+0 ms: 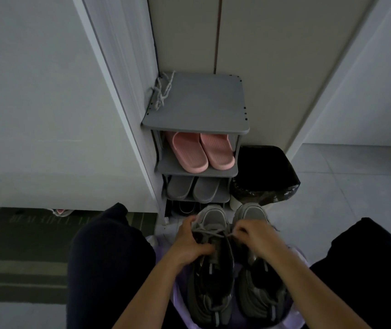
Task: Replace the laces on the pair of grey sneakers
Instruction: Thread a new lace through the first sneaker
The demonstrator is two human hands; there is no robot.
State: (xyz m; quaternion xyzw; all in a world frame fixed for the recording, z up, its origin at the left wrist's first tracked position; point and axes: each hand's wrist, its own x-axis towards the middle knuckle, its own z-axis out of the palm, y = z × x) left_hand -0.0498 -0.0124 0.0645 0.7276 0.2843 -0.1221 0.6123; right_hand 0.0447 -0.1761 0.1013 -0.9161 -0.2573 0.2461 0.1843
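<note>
Two grey sneakers stand side by side between my knees, toes pointing away from me: the left sneaker (213, 269) and the right sneaker (258, 288). A grey lace (209, 231) crosses the left sneaker's lower eyelets. My left hand (190, 243) grips that shoe at its left side, fingers curled over the lace end. My right hand (252, 236) pinches the other lace end just right of the tongue. A bundle of pale laces (162, 92) lies on the top of the shoe rack.
A grey shoe rack (196, 119) stands ahead, with pink slippers (201, 150) and grey slippers (193, 188) on its shelves. A bin with a black bag (264, 174) sits to its right. The sneakers rest on a lilac surface (294, 312). A dark mat (23, 233) lies left.
</note>
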